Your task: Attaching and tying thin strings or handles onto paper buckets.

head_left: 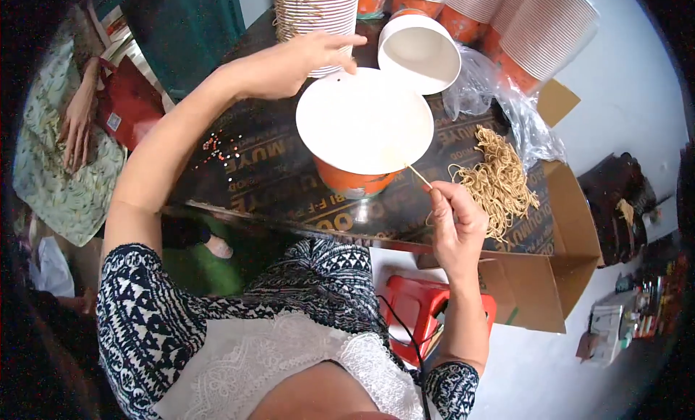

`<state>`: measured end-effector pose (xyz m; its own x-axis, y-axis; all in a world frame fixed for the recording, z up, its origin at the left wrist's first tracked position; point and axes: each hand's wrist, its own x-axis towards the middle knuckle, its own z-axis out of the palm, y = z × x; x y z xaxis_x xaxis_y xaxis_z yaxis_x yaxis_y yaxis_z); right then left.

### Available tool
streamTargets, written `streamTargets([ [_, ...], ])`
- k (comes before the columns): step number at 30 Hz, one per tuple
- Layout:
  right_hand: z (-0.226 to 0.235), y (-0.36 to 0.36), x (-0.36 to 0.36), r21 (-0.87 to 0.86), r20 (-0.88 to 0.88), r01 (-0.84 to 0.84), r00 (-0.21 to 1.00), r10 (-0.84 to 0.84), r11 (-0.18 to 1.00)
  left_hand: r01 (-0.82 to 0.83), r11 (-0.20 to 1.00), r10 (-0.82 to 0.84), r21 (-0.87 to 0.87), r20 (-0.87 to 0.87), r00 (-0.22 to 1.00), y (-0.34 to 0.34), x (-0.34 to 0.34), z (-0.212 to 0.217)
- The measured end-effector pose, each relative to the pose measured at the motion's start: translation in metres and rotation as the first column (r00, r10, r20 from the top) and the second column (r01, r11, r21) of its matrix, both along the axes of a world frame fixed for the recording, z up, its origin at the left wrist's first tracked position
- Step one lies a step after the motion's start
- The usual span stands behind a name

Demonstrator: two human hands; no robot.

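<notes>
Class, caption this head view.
Right hand holds a thin stick at a tub, left hand open near its far rim.

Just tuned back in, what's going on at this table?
The person's right hand pinches a thin tan strand at the near-right rim of a white-and-orange tub. Their left hand hangs open by its far-left rim, beside stacked tubs. A pile of tan cords lies to the right.
</notes>
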<state>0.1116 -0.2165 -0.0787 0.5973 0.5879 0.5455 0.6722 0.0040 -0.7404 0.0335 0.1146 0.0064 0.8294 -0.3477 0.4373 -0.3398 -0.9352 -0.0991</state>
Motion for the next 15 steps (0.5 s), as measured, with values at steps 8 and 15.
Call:
streamTargets([
  [8,-0.001,-0.021,0.013,0.036,-0.253,0.014,0.967,-0.004,0.999,-0.049,0.999,0.046,-0.022,-0.146,0.988,0.006,-0.028,0.000],
  [15,0.022,-0.024,0.001,0.156,-0.359,0.006,0.932,0.051,0.988,-0.012,0.999,0.008,-0.030,-0.121,0.993,-0.039,-0.044,-0.005],
])
